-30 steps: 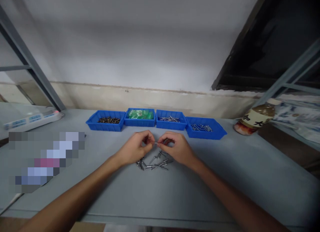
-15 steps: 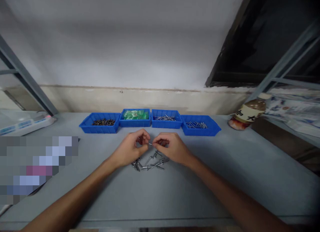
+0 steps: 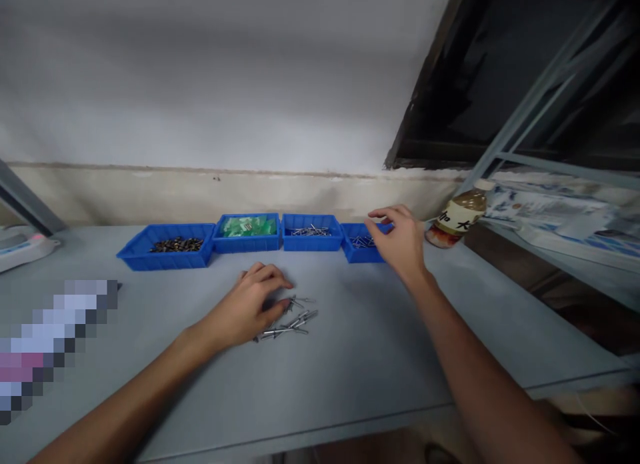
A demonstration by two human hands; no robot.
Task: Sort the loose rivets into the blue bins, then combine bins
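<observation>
My left hand [image 3: 250,303] rests low over the table at the left side of a loose pile of metal pop rivets [image 3: 295,322]. Its thumb and fingers are apart, with the thumb tip close to the rivets; part of the pile is hidden beneath it. My right hand [image 3: 401,239] hovers above the rightmost blue bin [image 3: 367,254], fingers spread and nothing visible between them. Thin silver rivets [image 3: 361,241] lie in that bin, whose right part my hand covers.
Further left stand blue bins with silver pins [image 3: 311,231], green packets [image 3: 246,225] and brownish small metal parts [image 3: 176,245]. A drink bottle [image 3: 457,217] stands right of my right hand. A power strip [image 3: 27,249] and a blurred-out object [image 3: 55,337] lie at left.
My hands have parted. The right one moved from the pile to the rightmost bin, while the left lowered beside the pile and let go of a small thin piece. The view turned right.
</observation>
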